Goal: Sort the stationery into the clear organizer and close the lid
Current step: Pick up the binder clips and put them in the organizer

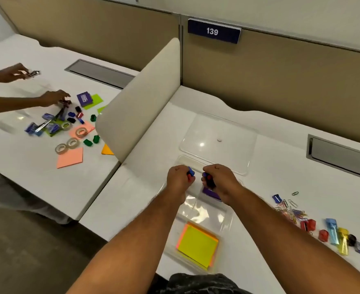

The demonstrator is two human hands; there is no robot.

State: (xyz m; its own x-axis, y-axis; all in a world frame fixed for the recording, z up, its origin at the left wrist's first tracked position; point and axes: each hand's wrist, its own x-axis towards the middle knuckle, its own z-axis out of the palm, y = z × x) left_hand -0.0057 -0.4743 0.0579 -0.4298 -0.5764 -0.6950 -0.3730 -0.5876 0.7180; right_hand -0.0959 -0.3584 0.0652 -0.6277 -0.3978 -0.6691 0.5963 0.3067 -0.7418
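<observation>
Inside clear organizer [227, 217], yellow sticky notes [196, 244], purple pad [210, 193], lid [217, 141] behind

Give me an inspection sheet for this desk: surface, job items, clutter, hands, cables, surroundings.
Surface: white desk, partly covered.
Job's things: clear organizer open in front of the person, sticky notes in its near compartment, purple item further in; lid lies flat behind it.
Clutter: paper clips, sharpeners and small packets loose to the right.
Hands: left hand shut in a grip on small blue and red pieces; right hand likewise, both over the organizer's far end.
Cables: nothing seen; closed cable hatch at right.
Surroundings: divider, sign 139, another person's hands sorting at the next desk.
</observation>
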